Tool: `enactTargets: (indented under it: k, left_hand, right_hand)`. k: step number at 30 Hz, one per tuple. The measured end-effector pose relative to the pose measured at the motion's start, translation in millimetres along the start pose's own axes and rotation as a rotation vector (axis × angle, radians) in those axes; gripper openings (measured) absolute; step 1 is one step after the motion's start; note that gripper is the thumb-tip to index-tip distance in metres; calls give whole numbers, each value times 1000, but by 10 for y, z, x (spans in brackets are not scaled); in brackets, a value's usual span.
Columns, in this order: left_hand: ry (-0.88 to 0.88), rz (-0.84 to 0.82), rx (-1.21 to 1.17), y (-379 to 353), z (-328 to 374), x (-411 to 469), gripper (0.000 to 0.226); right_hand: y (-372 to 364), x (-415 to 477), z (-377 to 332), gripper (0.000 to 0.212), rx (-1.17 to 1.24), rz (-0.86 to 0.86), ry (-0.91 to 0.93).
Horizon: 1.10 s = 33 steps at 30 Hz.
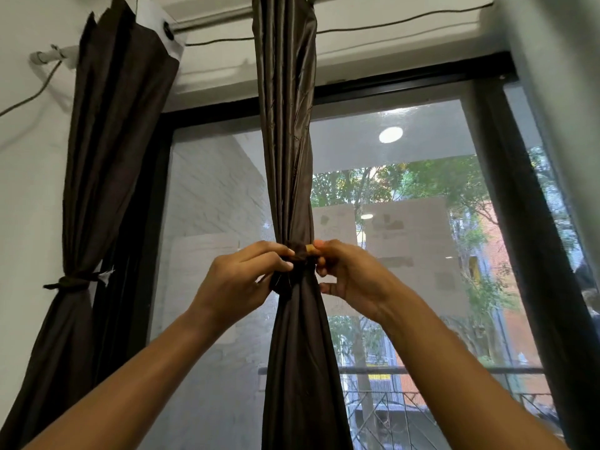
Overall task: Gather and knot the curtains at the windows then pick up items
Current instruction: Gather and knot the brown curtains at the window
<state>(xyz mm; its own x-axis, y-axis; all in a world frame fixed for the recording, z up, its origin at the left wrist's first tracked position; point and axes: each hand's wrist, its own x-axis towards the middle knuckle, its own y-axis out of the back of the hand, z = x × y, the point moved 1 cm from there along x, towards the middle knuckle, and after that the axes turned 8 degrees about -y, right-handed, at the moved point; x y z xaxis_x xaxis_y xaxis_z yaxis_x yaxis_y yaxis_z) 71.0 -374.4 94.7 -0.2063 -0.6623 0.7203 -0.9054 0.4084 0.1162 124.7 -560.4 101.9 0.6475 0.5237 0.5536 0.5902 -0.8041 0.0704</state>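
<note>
Left dark brown satin curtain (107, 157): already gathered and tied.
Your left hand (240, 280): fingers pinching the fabric knot (300, 254).
Middle dark brown satin curtain (289, 125): gathered mid-window, knot looks unfinished.
Your right hand (350, 277): fingers pinching the knot's other side.
Remaining: tighten, then pick up items.

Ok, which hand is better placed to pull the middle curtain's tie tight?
Probably the right hand: its fingertips pinch the tie on the middle curtain, while the left hand grips the bunch.
</note>
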Motion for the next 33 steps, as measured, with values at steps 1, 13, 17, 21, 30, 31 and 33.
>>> enactTargets:
  k: [1, 13, 17, 21, 30, 31, 33]
  left_hand:
    - [4, 4, -14, -17, -5, -8, 12]
    - [390, 293, -308, -168, 134, 117, 16]
    - [545, 429, -316, -269, 321, -60, 6]
    - [685, 461, -411, -380, 442, -273, 10]
    - [1139, 532, -867, -190, -573, 43, 33]
    - [1128, 488, -857, -161, -759, 223, 37]
    - [1048, 379, -816, -151, -1064, 636, 46]
  right_hand:
    - [-32, 6, 23, 13, 37, 22, -14]
    - [-154, 15, 105, 5, 75, 500, 339]
    - [-53, 27, 150, 11, 241, 683, 255]
    - [20, -9, 323, 11, 204, 679, 164]
    - [172, 311, -294, 45, -236, 531, 100]
    - [139, 433, -458, 50, -268, 520, 166]
    - [56, 751, -767, 55, -328, 495, 254]
